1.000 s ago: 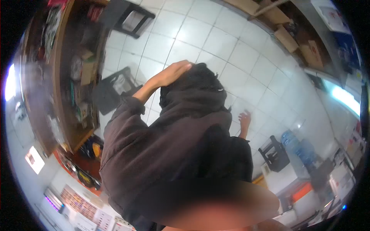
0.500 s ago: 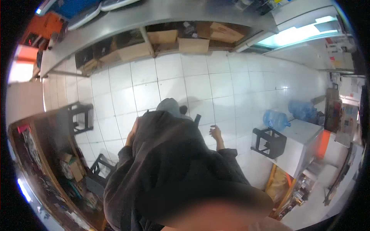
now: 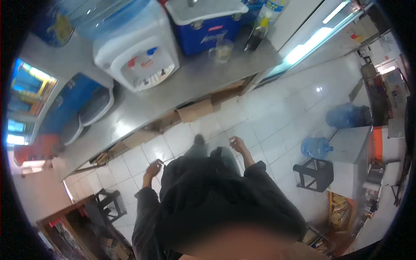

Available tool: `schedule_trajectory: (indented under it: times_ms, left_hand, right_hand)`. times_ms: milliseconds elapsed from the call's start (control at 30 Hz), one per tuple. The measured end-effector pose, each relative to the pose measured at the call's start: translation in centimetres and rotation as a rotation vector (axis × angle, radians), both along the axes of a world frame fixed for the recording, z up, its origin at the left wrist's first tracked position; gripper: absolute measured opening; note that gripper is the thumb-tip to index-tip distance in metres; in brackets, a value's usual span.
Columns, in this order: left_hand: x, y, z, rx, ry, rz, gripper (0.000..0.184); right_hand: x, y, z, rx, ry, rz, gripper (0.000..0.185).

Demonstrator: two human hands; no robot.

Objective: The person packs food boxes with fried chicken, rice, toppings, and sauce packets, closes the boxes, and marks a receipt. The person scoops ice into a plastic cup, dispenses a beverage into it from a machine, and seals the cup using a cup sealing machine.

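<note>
Both arms hang at my sides in dark sleeves, over the white tiled floor (image 3: 169,141). My left hand (image 3: 153,169) is on the left of my body, its fingers loosely bent and touching nothing that I can see. On the right, my right hand (image 3: 237,145) is held out with its fingers curled a little apart, nothing visible in it. Ahead of both hands runs a metal counter (image 3: 190,84), bearing a white water dispenser (image 3: 147,65) and a blue cooler box (image 3: 208,37). Clear cups (image 3: 223,51) stand beside the cooler.
A dark bottle with a yellow cap (image 3: 258,35) is on the counter. At right are a black stool (image 3: 314,174), a blue water jug (image 3: 315,147) and a white cabinet (image 3: 346,149). Another black stool (image 3: 106,206) is at lower left. Cardboard (image 3: 195,111) shows under the counter.
The view has swung round and the counter is nearer, with dispenser and cooler now visible. My left hand has come down from the front of my clothing to my side.
</note>
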State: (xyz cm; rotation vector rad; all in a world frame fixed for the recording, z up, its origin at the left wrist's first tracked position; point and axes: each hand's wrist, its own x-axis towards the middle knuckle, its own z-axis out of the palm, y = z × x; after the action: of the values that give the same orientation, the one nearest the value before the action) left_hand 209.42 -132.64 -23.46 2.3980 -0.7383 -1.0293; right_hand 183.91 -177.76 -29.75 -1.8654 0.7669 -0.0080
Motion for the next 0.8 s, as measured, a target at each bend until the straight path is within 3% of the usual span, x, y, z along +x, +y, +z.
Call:
schedule_trajectory:
  times_ms: [67, 100, 133, 167, 200, 233, 333, 367, 433, 467, 533, 567, 667, 800]
  left_hand:
    - [6.0, -6.5, 3.6, 0.000, -0.118, 0.001, 0.019]
    - [8.2, -10.4, 7.6, -0.252, -0.112, -0.021, 0.028]
    - [10.0, -14.5, 11.2, -0.380, -0.043, 0.053, 0.025]
    - [12.0, -18.1, 14.0, -0.463, 0.026, 0.088, 0.023]
    - [13.1, -21.6, 17.6, -0.465, -0.051, 0.056, 0.022]
    - [13.7, -25.1, 20.7, -0.466, -0.127, 0.028, 0.021]
    - [15.7, -32.7, 24.9, -0.574, -0.214, 0.005, 0.018]
    - [15.6, -35.1, 26.0, -0.568, -0.212, 0.012, 0.018]
    - [15.6, -40.1, 28.2, -0.637, -0.225, 0.071, 0.017]
    - [15.3, -42.5, 29.3, -0.700, -0.218, 0.068, 0.017]
    - [15.1, -47.0, 30.5, -0.726, -0.220, 0.062, 0.017]
    - [15.1, -49.0, 30.9, -0.767, -0.228, 0.046, 0.017]
    - [15.6, -54.4, 30.9, -0.870, -0.150, 0.070, 0.016]
    - [15.6, -59.9, 32.7, -0.860, -0.170, 0.027, 0.017]
  right_hand:
    - [4.1, -5.0, 1.9, -0.274, -0.201, 0.038, 0.011]
    - [6.6, -7.8, 4.2, -0.330, -0.138, -0.028, 0.012]
    - [9.6, -10.7, 8.2, -0.386, -0.080, -0.095, 0.015]
    - [12.4, -13.3, 13.1, -0.292, -0.193, -0.228, 0.022]
    - [15.2, -17.7, 12.8, -0.404, -0.265, -0.355, 0.030]
    - [17.1, -20.5, 21.1, -0.285, -0.259, -0.297, 0.038]
    - [23.8, -29.1, 33.5, -0.643, -0.645, -0.299, 0.030]
    - [25.5, -32.1, 36.8, -0.747, -0.689, -0.297, 0.023]
    - [28.7, -39.8, 40.4, -1.084, -0.699, -0.298, 0.030]
    - [29.8, -42.3, 41.6, -1.071, -0.696, -0.289, 0.030]
    - [32.1, -46.6, 43.1, -1.049, -0.711, -0.453, 0.058]
    - [33.0, -47.6, 42.6, -1.042, -0.722, -0.440, 0.058]
    - [36.3, -49.3, 38.6, -1.032, -0.770, -0.492, 0.097]
    - [39.4, -50.8, 36.1, -1.048, -0.894, -0.478, 0.091]
